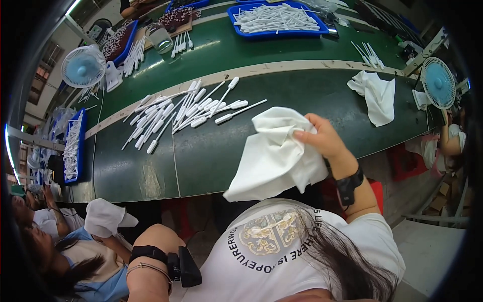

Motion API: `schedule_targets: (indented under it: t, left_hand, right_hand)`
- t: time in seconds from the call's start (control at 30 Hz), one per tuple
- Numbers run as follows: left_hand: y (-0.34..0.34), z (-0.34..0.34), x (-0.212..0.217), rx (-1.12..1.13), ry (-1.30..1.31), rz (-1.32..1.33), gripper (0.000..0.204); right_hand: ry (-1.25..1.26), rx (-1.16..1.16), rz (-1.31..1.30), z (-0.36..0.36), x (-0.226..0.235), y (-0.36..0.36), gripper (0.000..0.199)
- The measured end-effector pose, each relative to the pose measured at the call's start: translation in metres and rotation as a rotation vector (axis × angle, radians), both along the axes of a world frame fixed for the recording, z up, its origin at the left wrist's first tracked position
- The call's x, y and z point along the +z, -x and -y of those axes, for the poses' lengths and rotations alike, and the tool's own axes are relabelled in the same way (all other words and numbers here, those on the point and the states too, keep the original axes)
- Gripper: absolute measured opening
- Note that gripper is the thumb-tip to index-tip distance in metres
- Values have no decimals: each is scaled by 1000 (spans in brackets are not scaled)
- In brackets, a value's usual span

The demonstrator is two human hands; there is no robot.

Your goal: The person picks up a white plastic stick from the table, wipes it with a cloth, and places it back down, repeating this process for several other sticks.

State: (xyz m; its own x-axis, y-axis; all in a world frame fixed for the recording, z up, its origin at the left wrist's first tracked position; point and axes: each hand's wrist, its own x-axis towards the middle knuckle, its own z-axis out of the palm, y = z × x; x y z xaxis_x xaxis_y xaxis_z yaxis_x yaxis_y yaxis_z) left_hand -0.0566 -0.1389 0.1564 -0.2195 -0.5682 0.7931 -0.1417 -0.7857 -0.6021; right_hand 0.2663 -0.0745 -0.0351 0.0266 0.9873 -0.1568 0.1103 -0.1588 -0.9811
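Note:
My right hand (324, 136) is closed on a white cloth (276, 156), pinching its upper right edge. The cloth hangs in loose folds over the front edge of the green table. My left hand (162, 235) is low on the left, below the table edge, with a strap and bracelet at the wrist. Its fingers are hidden, so I cannot tell whether they hold anything. Left of the cloth in my right hand, a loose pile of white plastic droppers (176, 111) with thick bulb-like ends lies on the table.
Another white cloth (377, 98) lies at the right. Blue trays of white droppers stand far back (277, 32) and at left (74, 146). Two fans (83, 67) (438, 83) flank the table. Beside my left arm, a person (95, 251) sits near a white cloth (104, 218).

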Motion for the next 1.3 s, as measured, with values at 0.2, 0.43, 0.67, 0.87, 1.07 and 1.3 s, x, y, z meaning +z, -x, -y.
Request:
schedule_targets:
  t: [0.2,0.43,0.67,0.87,1.07,1.3]
  left_hand:
    - [-25,-62,-72,-1100,477,-318,14]
    - [-70,-168,-182,990,1283,-1023,17]
    - [-79,-184,-197,1151,1234,-1233,18]
    - [-83,-188,-190,1151,1304,-1370,17]
    - [-66,-166,-171,585,1566,-1209,17]
    - [-61,-110,-170,-342,2223,-948,16]
  right_hand:
    - [-240,-125,313,26,-17,21,30]
    - [-226,-1,315,23,-13,19,26]
    - [-259,11,279,26,-19,17,26]
    - [-222,31,226,26,-22,17,26]
    - [-213,20,250,23,-17,15,26]
    - [1,-13,-208,8,-15,20,20]
